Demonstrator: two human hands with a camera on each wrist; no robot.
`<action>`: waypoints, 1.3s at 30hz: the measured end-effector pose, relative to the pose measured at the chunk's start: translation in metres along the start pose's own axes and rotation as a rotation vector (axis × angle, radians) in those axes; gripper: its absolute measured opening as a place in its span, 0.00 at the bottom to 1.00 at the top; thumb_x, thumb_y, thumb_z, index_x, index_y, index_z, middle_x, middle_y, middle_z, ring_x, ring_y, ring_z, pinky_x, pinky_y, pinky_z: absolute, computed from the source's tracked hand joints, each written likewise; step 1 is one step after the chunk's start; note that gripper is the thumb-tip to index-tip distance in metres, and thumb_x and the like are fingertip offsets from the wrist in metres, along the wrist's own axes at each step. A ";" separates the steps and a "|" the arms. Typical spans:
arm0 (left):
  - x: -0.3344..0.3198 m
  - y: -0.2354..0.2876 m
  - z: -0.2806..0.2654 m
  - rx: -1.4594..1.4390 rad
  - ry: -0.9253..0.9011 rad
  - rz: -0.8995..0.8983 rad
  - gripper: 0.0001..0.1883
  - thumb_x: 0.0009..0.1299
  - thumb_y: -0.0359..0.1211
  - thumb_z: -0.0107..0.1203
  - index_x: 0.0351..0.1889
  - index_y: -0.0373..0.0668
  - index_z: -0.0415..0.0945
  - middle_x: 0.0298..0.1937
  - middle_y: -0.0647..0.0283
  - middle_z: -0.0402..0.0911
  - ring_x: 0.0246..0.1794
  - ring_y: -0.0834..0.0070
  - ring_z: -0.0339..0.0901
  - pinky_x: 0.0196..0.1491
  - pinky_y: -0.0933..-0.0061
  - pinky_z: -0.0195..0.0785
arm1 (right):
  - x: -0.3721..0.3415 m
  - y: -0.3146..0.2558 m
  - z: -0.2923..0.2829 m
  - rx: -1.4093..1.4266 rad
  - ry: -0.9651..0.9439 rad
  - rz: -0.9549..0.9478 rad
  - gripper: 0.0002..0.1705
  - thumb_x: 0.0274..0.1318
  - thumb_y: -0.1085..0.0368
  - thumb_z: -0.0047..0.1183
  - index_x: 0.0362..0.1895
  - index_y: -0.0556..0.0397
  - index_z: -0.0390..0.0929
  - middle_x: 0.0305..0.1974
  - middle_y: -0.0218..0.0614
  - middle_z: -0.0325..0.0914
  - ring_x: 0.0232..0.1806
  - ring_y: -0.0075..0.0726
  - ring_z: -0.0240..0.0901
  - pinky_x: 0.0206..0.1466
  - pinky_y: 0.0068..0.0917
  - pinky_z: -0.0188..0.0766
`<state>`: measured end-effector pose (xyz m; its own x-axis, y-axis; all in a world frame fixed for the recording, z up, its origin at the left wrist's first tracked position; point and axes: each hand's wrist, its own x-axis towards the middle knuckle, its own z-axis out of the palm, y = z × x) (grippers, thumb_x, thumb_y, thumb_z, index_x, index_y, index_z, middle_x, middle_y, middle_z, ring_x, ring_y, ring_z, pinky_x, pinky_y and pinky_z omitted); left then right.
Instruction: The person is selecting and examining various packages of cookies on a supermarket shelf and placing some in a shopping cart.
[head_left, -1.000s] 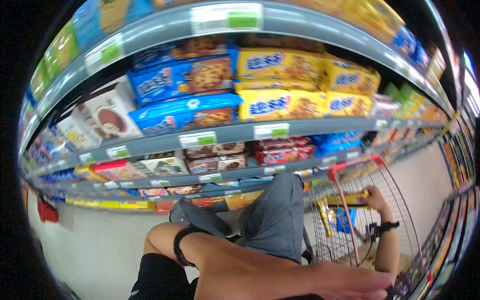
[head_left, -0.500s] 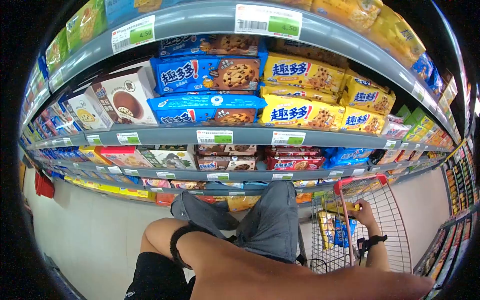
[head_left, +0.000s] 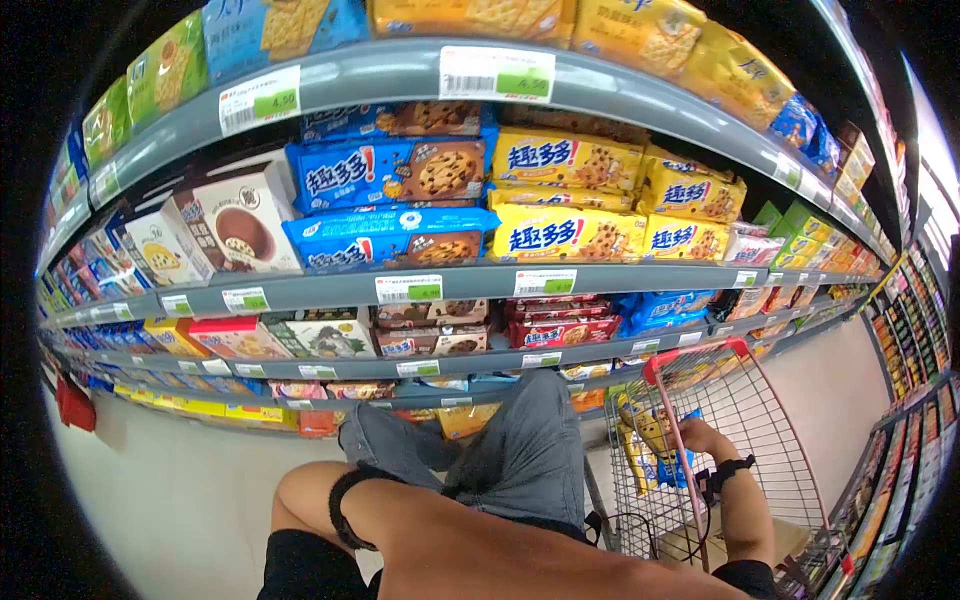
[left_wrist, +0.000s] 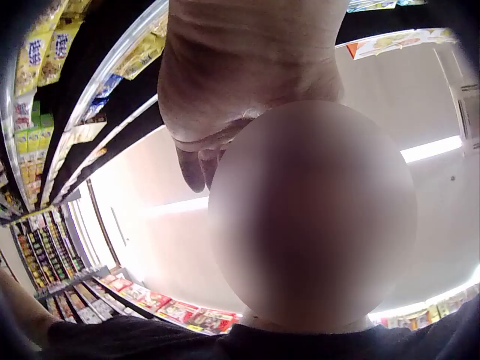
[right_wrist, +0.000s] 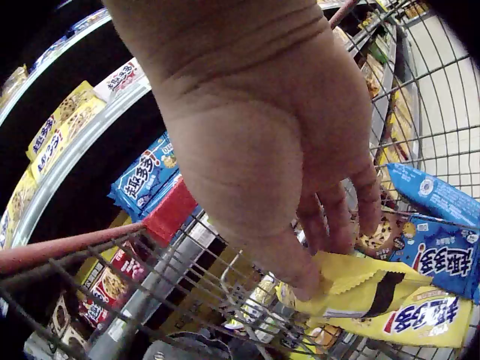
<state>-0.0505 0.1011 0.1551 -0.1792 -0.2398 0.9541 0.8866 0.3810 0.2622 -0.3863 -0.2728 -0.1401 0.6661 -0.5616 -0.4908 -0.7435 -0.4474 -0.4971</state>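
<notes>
In the shopping cart (head_left: 765, 440), my right hand (right_wrist: 277, 150) pinches one end of a yellow cookie packet (right_wrist: 356, 289) between thumb and fingers. This packet lies tilted over another yellow cookie packet (right_wrist: 431, 322). Blue cookie packets (right_wrist: 446, 251) are beside them in the cart. My left hand (left_wrist: 247, 82) is raised in front of the blurred area in the left wrist view, palm side showing, with nothing seen in it. Part of its fingers is hidden by the blur. The left forearm (head_left: 480, 540) crosses the bottom of the head view.
A shelf (head_left: 330, 292) with blue cookie packets (head_left: 375, 175) and yellow cookie packets (head_left: 570, 235) stands ahead. White boxes (head_left: 235, 220) are to their left. The cart's red corner (head_left: 652, 368) and wire sides surround the right hand. A red basket (head_left: 75, 402) stands far left.
My right hand has lowered the yellow cookie packet deeper into the cart and tilted it, over the other packets. The left forearm stays across the bottom while the head view shifts slightly.
</notes>
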 end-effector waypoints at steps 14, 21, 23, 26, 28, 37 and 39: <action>-0.023 0.136 -0.063 1.484 0.525 -0.628 0.34 0.61 0.47 0.66 0.60 0.38 0.69 0.63 0.53 0.72 0.64 0.62 0.69 0.63 0.61 0.63 | -0.030 -0.160 -0.064 0.243 0.372 -0.274 0.04 0.54 0.72 0.56 0.33 0.60 0.81 0.27 0.33 0.79 0.29 0.21 0.73 0.33 0.24 0.70; -0.006 0.186 -0.098 2.373 0.344 -0.592 0.21 0.61 0.27 0.60 0.54 0.37 0.73 0.56 0.53 0.77 0.60 0.57 0.72 0.63 0.62 0.62 | -0.077 -0.266 -0.076 0.211 0.459 -0.444 0.04 0.54 0.73 0.57 0.35 0.60 0.79 0.31 0.32 0.79 0.35 0.23 0.76 0.39 0.24 0.73; 0.001 0.200 -0.112 2.548 0.262 -0.602 0.20 0.62 0.27 0.59 0.54 0.37 0.73 0.54 0.51 0.77 0.59 0.54 0.72 0.62 0.61 0.63 | -0.084 -0.286 -0.077 0.081 0.445 -0.611 0.05 0.53 0.73 0.58 0.35 0.60 0.79 0.33 0.34 0.80 0.34 0.26 0.76 0.40 0.26 0.73; 0.010 0.215 -0.131 2.787 0.211 -0.641 0.21 0.65 0.34 0.59 0.55 0.38 0.74 0.53 0.48 0.78 0.57 0.51 0.72 0.60 0.59 0.65 | -0.085 -0.322 -0.081 0.045 0.357 -0.696 0.05 0.54 0.72 0.57 0.35 0.61 0.78 0.33 0.41 0.79 0.36 0.40 0.78 0.42 0.31 0.73; 0.017 0.221 -0.143 2.906 0.325 -0.852 0.23 0.67 0.41 0.58 0.56 0.39 0.74 0.53 0.45 0.78 0.56 0.47 0.73 0.58 0.55 0.66 | -0.084 -0.344 -0.084 0.021 0.283 -0.846 0.05 0.55 0.72 0.56 0.35 0.61 0.77 0.34 0.42 0.78 0.37 0.43 0.77 0.43 0.34 0.73; 0.025 0.248 -0.169 2.975 0.407 -1.119 0.29 0.67 0.53 0.55 0.56 0.42 0.74 0.53 0.43 0.77 0.51 0.44 0.75 0.54 0.51 0.68 | -0.050 -0.420 -0.075 0.017 0.103 -1.163 0.07 0.56 0.69 0.54 0.36 0.60 0.76 0.35 0.44 0.77 0.40 0.48 0.76 0.45 0.38 0.72; 0.021 0.251 -0.170 3.038 0.472 -1.144 0.29 0.67 0.53 0.55 0.57 0.41 0.73 0.53 0.44 0.78 0.51 0.44 0.75 0.54 0.51 0.68 | -0.041 -0.428 -0.071 0.038 0.038 -1.212 0.07 0.56 0.68 0.54 0.35 0.60 0.76 0.34 0.44 0.77 0.39 0.49 0.76 0.44 0.38 0.72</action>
<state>0.2407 0.0404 0.2164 0.4150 -0.6089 0.6761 -0.7834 -0.6170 -0.0749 -0.1000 -0.1075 0.1435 0.9260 0.1869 0.3281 0.3635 -0.6764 -0.6406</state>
